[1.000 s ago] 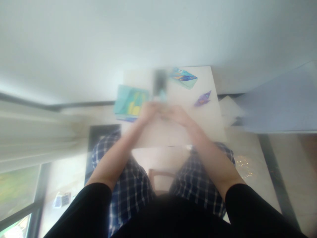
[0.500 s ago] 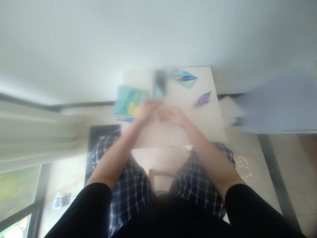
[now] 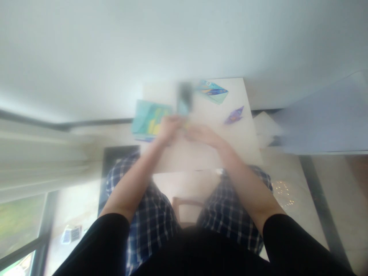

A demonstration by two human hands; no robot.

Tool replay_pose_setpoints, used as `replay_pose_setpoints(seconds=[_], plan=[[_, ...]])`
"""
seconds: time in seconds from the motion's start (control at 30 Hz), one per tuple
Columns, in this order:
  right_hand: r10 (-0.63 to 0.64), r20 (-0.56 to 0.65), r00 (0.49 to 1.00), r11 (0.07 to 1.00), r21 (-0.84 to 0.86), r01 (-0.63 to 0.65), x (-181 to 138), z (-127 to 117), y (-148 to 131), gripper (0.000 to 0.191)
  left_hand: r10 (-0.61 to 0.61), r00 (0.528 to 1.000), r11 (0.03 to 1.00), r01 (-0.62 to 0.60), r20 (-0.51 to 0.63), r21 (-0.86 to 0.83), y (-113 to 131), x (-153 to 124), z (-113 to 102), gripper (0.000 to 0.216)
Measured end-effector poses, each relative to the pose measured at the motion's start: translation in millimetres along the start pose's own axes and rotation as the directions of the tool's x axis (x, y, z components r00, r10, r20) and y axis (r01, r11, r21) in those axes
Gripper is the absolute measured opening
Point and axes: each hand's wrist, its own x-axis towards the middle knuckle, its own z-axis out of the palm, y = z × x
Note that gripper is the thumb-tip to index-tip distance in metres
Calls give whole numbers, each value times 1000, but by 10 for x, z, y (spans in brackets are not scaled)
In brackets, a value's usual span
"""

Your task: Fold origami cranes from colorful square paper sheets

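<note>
Over the middle of the white table (image 3: 198,153), my left hand (image 3: 170,127) and my right hand (image 3: 202,134) almost meet, both blurred. Their fingers are drawn together around a small yellowish paper piece (image 3: 186,125), mostly hidden and too hazy to show its shape. Just beyond the fingertips lies a dark, phone-like rectangle (image 3: 184,97), its lower part pale. A stack of teal and yellow printed paper (image 3: 146,117) is beside my left hand. To the right of my right hand rests a purple folded paper (image 3: 235,115).
A blue and green folded paper (image 3: 214,91) lies at the table's back right. The wall (image 3: 184,38) rises right behind the table. My knees in checked trousers are under the front edge. A pale grey panel (image 3: 327,119) stands at the right, a curtain (image 3: 43,157) at the left.
Both hands stay in nearly the same place, with small finger movements. A little more of the yellowish piece shows between them. The other papers lie as before.
</note>
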Motion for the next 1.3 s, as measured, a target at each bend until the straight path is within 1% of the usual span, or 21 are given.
replay_pose_setpoints(seconds=[0.07, 0.13, 0.2, 0.23, 0.3, 0.37, 0.43, 0.53, 0.6, 0.67, 0.77, 0.83, 0.9, 1.0, 1.07, 1.13, 1.23, 1.3], plan=[[-43, -117, 992, 998, -58, 36, 9, -46, 7, 29, 84, 996, 996, -84, 36, -6, -78, 32, 40, 34], [-42, -216, 976, 988, -153, 8, 27, -77, 19, 31, 128, 989, 992, -129, 73, 11, -153, 62, 83, 33], [-51, -275, 960, 971, -239, -17, 46, -86, 36, 33, 146, 986, 989, -147, 80, 4, -194, 78, 110, 33], [-64, -289, 955, 965, -262, -15, 54, -82, 43, 33, 136, 987, 991, -136, 79, -10, -197, 77, 114, 35], [-86, -288, 954, 961, -275, 3, 60, -69, 47, 33, 80, 994, 997, -78, 78, -31, -170, 58, 107, 41], [-89, -263, 961, 964, -266, 17, 58, -58, 38, 32, 26, 998, 1000, -26, 56, -10, -121, 19, 97, 48], [-85, -257, 963, 967, -256, 17, 53, -58, 24, 31, 36, 999, 999, -36, 12, 33, -74, -27, 98, 51], [-93, -248, 964, 971, -239, 33, 50, -77, 22, 31, 91, 995, 995, -89, -37, 49, -35, -63, 123, 42], [-103, -210, 972, 972, -231, 53, 53, -87, 40, 29, 78, 994, 997, -78, -75, 8, -20, -54, 131, 37], [-96, -154, 983, 976, -208, 62, 59, -82, 65, 26, 34, 995, 995, -43, -95, -91, -4, -34, 118, 37], [-62, -109, 992, 992, -114, 50, 69, -47, 93, 30, 3, 998, 971, -18, -63, -237, 18, -13, 80, 32], [-67, -128, 989, 997, -58, 60, 73, -21, 94, 35, 14, 999, 967, -23, -38, -256, 10, -9, 69, 29], [-88, -176, 980, 995, -64, 77, 72, -9, 82, 36, 22, 1000, 966, -23, -8, -258, -19, -1, 81, 28], [-98, -235, 967, 987, -145, 64, 61, -18, 56, 35, 15, 999, 960, -3, 42, -281, -66, 18, 120, 29], [-102, -249, 963, 982, -179, 58, 51, -31, 45, 34, 22, 998, 963, -4, 64, -271, -77, 27, 134, 31], [-114, -238, 965, 980, -186, 70, 44, -38, 43, 31, 41, 997, 974, -24, 69, -226, -72, 30, 130, 32], [-112, -204, 973, 984, -162, 79, 45, -23, 54, 28, 50, 998, 986, -43, 41, -164, -57, 23, 100, 30], [-88, -179, 980, 989, -133, 65, 51, -1, 59, 29, 60, 998, 984, -55, 25, -171, -50, 11, 73, 29]])
